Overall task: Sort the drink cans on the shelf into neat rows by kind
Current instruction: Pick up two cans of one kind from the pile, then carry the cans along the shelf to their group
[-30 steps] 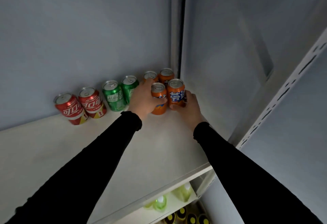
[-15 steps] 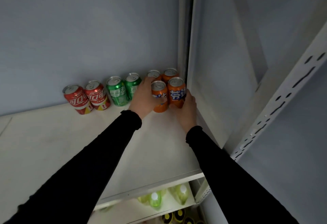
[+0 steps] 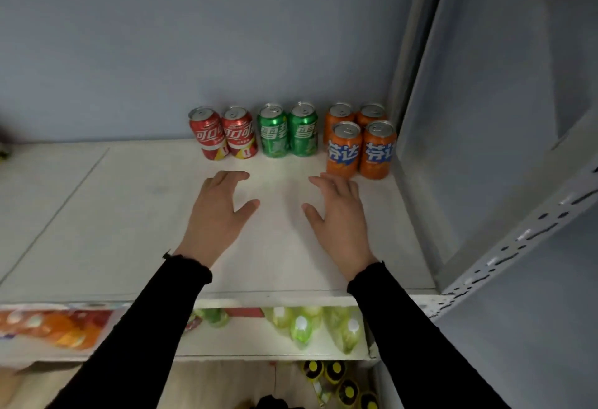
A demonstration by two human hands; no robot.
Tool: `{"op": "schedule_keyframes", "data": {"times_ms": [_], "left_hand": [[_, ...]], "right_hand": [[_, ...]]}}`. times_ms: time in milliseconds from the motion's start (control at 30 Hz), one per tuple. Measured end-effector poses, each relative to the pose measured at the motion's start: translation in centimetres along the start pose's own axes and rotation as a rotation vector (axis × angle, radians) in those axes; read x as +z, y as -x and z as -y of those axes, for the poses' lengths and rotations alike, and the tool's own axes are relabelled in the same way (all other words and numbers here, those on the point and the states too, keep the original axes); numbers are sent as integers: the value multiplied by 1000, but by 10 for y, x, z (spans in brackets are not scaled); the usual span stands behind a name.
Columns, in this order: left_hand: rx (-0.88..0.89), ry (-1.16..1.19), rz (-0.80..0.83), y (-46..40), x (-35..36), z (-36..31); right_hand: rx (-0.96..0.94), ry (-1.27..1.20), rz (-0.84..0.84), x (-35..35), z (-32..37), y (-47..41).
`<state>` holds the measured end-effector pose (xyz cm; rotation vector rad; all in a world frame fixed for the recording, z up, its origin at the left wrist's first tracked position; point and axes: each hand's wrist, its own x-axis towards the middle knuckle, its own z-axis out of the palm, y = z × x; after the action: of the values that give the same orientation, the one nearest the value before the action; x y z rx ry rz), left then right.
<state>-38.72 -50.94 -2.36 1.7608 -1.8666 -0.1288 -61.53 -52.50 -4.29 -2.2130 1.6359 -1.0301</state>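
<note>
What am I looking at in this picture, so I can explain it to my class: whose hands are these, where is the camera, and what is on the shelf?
There is no machine here. A person wears a camera on the head, looking down at their own arms in black sleeves. The left hand and right hand hover open over the white shelf, holding nothing. Along the back wall stand two red cans, two green cans and four orange cans, two in front of two. Bottles show on lower shelves.

We seem to face a shop's stock shelf: drink cans mid-frame, bottles and snack packs lower down
</note>
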Motion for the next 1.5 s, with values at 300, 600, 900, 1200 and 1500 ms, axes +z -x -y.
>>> {"op": "schedule_keyframes", "data": {"times_ms": [300,600,900,1200,1500], "left_hand": [[-194,-121,-119,81,-93,105],[-345,-112,-162,172,-209,264],[-395,-77,-181,213,-281,387],[-539,9,-290,192,-323,493],[-717,127,-466,153,-358,574]], "right_hand": [[-205,-48,157,85,136,12],[-259,-162,225,197,316,40],[-251,-207,254,276,440,43],[-260,-265,311,364,512,-13],[-89,-362,392,448,554,-93]]}}
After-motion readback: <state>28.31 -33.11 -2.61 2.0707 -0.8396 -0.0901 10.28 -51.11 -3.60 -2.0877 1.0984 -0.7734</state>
